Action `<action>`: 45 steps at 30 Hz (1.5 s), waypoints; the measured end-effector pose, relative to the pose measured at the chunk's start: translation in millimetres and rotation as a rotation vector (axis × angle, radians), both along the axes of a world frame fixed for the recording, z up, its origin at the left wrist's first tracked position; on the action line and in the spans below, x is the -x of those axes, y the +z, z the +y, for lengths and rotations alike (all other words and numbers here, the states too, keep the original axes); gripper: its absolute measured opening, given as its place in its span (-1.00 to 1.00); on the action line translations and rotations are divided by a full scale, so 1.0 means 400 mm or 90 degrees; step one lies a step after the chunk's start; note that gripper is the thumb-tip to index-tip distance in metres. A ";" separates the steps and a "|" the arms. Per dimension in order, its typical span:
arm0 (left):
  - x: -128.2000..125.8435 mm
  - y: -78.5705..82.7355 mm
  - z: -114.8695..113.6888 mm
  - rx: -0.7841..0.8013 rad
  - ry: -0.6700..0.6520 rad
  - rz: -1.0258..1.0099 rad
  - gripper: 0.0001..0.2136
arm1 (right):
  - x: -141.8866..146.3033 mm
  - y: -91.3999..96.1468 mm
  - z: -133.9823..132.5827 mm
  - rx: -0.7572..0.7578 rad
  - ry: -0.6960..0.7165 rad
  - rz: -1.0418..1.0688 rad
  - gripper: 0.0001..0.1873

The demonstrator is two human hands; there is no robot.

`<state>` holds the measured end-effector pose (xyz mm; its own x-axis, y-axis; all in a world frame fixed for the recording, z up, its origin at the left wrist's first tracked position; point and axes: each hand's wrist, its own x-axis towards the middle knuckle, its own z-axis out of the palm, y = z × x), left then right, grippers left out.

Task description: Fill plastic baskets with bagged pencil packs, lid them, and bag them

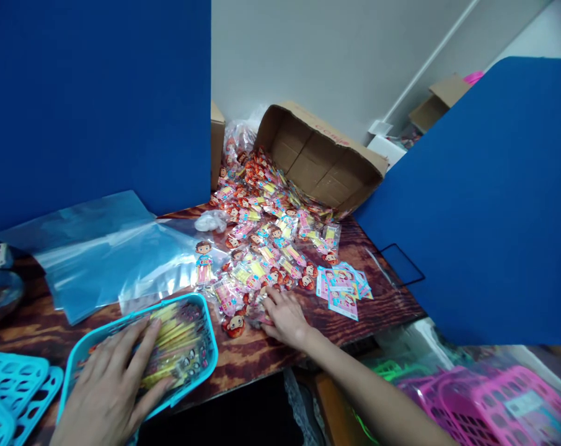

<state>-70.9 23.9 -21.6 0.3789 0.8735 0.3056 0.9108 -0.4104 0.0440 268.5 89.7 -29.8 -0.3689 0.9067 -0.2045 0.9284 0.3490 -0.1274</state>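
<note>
Two blue panels (pixel 485 204) flanked the wooden table (pixel 387 310) at left and right. At the far side of the table a carton (pixel 308 155) lay tipped over, its mouth open toward the near side. Out of it spread the heap of packets (pixel 261 248), reaching almost to the near edge; judged by its bulk, a great deal was left there, loose and unsorted. Clear plastic sheets (pixel 103 254) lay flat at the left, with no stacked goods on them. At the near left stood the light-blue basket (pixel 211 337), a thick layer of yellow-and-clear packets (pixel 182 328) inside; that part looked well along, though the left hand (pixel 108 378) hid some of it. This hand lay over the contents, fingers extended, thumb spread away. The right hand (pixel 284 319) reached to the near edge of the heap, fingers curved around a clear packet (pixel 256 306); whether it actually pinched it could not be told. Right of the heap, printed cards (pixel 345 288) lay loosely fanned, seemingly unused.
</note>
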 end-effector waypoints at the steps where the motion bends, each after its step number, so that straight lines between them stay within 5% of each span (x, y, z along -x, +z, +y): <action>1: 0.003 0.000 0.000 -0.002 0.003 -0.002 -0.22 | 0.000 0.000 -0.006 0.000 0.002 -0.004 -0.62; 4: 0.011 0.001 -0.003 -0.008 0.011 -0.002 -0.21 | -0.003 0.024 -0.015 0.031 -0.036 0.055 -0.53; 11: 0.010 0.014 -0.009 -0.005 0.017 0.015 -0.21 | 0.113 0.061 0.063 0.192 -0.202 0.522 -0.29; 16: 0.012 0.010 -0.009 -0.014 0.017 0.013 -0.25 | 0.244 0.008 0.091 0.081 -0.149 0.289 -0.31; 22: 0.024 0.014 -0.011 -0.020 0.014 0.001 -0.24 | 0.284 -0.021 0.053 -0.043 -0.065 0.108 -0.33; 29: 0.061 0.014 0.004 -0.021 0.022 0.007 -0.20 | 0.327 -0.030 0.034 -0.059 0.017 0.081 -0.49; 35: 0.097 0.025 0.021 -0.010 0.058 0.035 -0.23 | 0.311 -0.018 0.033 -0.001 0.090 0.185 -0.11; 41: 0.010 0.130 -0.040 -0.095 0.058 -0.027 -0.39 | 0.264 0.015 0.043 0.085 0.183 0.227 0.07; 43: -0.045 0.128 -0.091 -0.105 -0.039 -0.102 -0.42 | 0.235 0.032 0.034 0.047 0.259 0.182 -0.02; 45: -0.108 0.085 -0.138 -0.059 -0.129 -0.158 -0.48 | 0.205 0.047 0.018 0.004 0.334 0.113 -0.13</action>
